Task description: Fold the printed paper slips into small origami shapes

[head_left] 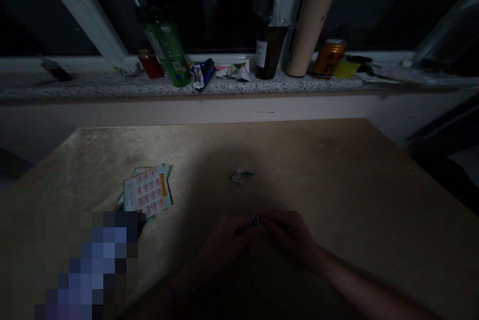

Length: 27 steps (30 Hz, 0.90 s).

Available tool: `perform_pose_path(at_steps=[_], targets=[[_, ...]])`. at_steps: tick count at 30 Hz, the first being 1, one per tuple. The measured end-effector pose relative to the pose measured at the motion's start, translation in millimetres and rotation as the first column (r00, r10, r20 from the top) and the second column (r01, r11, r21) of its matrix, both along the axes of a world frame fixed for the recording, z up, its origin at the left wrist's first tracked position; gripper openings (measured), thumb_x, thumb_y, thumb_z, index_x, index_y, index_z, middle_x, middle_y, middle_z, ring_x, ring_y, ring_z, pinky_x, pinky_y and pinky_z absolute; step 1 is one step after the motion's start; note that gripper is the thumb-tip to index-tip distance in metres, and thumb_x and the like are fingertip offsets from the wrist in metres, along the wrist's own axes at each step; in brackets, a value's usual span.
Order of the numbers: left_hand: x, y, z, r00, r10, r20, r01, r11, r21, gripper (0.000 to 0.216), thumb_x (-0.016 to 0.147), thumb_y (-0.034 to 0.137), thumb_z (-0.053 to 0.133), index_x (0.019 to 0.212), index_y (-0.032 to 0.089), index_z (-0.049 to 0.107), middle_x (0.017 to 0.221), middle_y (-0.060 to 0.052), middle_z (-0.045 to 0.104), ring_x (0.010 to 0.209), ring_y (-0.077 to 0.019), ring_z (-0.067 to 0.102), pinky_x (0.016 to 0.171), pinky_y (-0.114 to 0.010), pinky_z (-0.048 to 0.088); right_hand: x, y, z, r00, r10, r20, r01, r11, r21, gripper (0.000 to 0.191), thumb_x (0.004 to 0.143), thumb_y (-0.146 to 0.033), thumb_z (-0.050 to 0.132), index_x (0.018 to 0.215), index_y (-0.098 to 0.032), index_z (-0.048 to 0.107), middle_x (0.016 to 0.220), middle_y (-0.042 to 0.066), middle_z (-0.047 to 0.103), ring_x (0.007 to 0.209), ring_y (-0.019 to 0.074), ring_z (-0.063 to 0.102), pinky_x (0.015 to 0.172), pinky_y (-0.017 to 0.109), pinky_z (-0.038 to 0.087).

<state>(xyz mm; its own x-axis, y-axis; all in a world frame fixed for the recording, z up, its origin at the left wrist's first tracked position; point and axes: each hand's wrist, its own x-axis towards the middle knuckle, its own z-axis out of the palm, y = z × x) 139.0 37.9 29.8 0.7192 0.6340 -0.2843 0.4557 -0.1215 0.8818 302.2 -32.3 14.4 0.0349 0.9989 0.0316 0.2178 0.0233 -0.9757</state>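
My left hand and my right hand meet low in the middle, above the table, both in deep shadow. Pinched between their fingertips is a small crumpled or folded piece of printed paper; most of it is hidden by the fingers. Just beyond them on the tabletop lies a folded printed paper piece, pale with green and orange marks. To the left rests a loose stack of printed paper tickets, the top one showing rows of red-orange print.
The wooden table ends at a wall under a speckled windowsill. On the sill stand a green carton, a red jar, crumpled wrappers, a dark cup with a straw, and a gold can. A pipe rises there. Blurred blocks cover the lower left.
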Motion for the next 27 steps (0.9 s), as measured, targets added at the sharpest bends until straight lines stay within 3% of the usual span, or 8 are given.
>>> perform_pose_path(at_steps=[12,23,27], targets=[[0.4,-1.5,3.9,0.994,0.109,0.025,-0.108,0.994,-0.028,0.039,0.083,0.043,0.045,0.06,0.016,0.058,0.051,0.002,0.055,0.05,-0.012,0.049,0.049,-0.02,0.034,-0.9,2.1,4.8,0.982,-0.155,-0.107,0.149,0.987,-0.061,0.025,0.083,-0.037,0.056,0.092,-0.02,0.071,0.067,0.002,0.066,0.048,0.0091,0.051,0.044,0.019,0.041],[-0.8,-1.9,8.2,0.994,0.084,0.075,-0.086,0.996,0.029,0.039,0.087,0.04,0.039,0.062,0.018,0.058,0.049,0.003,0.056,0.05,-0.012,0.052,0.054,-0.02,0.037,0.3,4.0,1.5,0.966,-0.214,-0.147,0.196,0.972,-0.129,0.028,0.082,-0.04,0.056,0.093,-0.018,0.07,0.055,-0.001,0.056,0.043,0.0085,0.045,0.039,0.019,0.035],[-0.3,-1.1,7.4,0.992,0.113,0.052,-0.113,0.994,-0.01,0.035,0.085,0.04,0.043,0.066,0.017,0.061,0.052,0.002,0.058,0.052,-0.0129,0.052,0.053,-0.02,0.036,0.6,5.1,2.1,0.963,-0.228,-0.146,0.212,0.971,-0.115,0.028,0.082,-0.041,0.057,0.093,-0.018,0.07,0.057,0.0,0.058,0.043,0.0085,0.045,0.039,0.019,0.036]])
